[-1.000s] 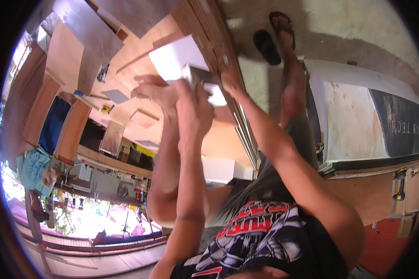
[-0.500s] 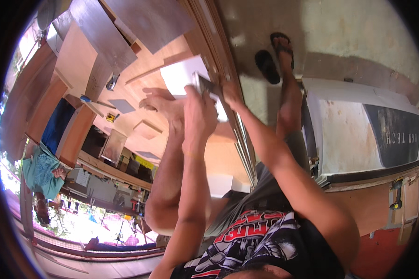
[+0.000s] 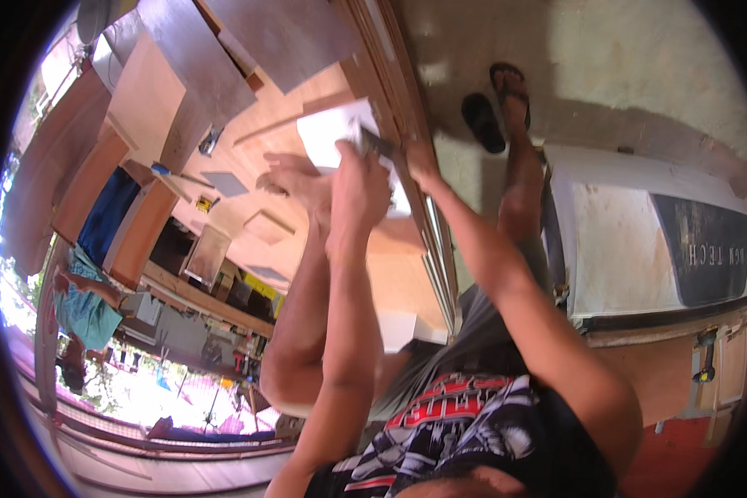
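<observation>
Hands: two. The left hand [image 3: 361, 191] has its grip clenched around one bar [image 3: 378, 144], which is dark with a bright metal end. The bar is above one white sheet [image 3: 322, 131] on the worktop [image 3: 266, 104]; contact between bar and sheet cannot be determined. The right hand [image 3: 422, 164] is at the dark end of the bar, near the worktop edge. Its grip is blurred; whether it grasps the bar cannot be told.

Feet: two. One bare foot [image 3: 300, 189] is on the worktop, just beside the sheet. The other foot is on the floor [image 3: 598, 66] in one of two black sandals; the second sandal [image 3: 481, 123] lies loose next to it.

Worktop items, left of the bare foot:
- Grey plates: two, the first [image 3: 224, 183] above the second [image 3: 267, 273] in the view.
- Small panel: one [image 3: 266, 230], between the plates.
- Yellow tool: one [image 3: 204, 203], near the first plate.
- Blue-ended stick: one [image 3: 161, 169].

Right side: one white cabinet [image 3: 614, 241] with a dark panel, and one drill [image 3: 705, 355] below it in the view.

Left side: one co-worker in a teal shirt [image 3: 91, 315], well apart from the bar.
</observation>
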`<move>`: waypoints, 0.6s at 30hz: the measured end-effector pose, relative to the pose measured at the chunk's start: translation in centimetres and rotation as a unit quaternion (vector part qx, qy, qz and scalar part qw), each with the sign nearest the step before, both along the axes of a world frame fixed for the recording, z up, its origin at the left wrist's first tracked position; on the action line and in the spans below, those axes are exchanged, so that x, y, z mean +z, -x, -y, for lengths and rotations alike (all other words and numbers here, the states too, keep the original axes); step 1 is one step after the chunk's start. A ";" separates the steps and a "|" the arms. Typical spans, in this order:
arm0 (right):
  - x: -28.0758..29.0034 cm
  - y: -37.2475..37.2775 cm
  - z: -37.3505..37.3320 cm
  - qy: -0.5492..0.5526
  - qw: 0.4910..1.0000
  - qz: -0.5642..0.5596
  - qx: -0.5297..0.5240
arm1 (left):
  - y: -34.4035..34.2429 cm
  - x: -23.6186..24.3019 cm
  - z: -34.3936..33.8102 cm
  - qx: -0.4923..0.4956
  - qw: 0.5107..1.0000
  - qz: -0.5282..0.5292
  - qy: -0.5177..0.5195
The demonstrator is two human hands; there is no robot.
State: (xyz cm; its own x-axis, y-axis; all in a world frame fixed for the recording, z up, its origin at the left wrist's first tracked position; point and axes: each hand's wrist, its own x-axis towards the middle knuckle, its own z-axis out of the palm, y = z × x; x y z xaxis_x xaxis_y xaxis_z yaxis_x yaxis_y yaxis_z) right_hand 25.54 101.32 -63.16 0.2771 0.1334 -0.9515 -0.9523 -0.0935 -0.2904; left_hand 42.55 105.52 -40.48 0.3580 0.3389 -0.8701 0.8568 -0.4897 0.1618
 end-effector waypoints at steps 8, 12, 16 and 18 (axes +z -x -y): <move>-0.4 -2.7 1.3 0.030 0.999 0.017 0.000 | -0.3 -1.2 0.0 -0.016 1.000 -0.004 0.010; 0.3 -3.9 0.5 -0.020 0.996 0.053 0.062 | -0.9 -1.1 0.2 -0.033 0.999 -0.011 -0.036; -6.2 -5.1 4.3 0.014 0.997 0.046 -0.056 | -1.8 0.5 0.2 0.077 0.996 0.039 0.024; -3.3 -3.7 5.9 0.038 0.992 0.064 -0.097 | -1.3 5.7 -0.8 0.147 0.986 0.071 0.027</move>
State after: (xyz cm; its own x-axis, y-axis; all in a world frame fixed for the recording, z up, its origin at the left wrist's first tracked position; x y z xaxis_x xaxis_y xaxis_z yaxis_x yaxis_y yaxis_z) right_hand 29.21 95.40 -66.44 0.4097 -0.0051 -0.9122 -0.9103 0.0620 -0.4092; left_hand 43.81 106.37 -34.80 0.3711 0.4013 -0.8374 0.9271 -0.2114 0.3095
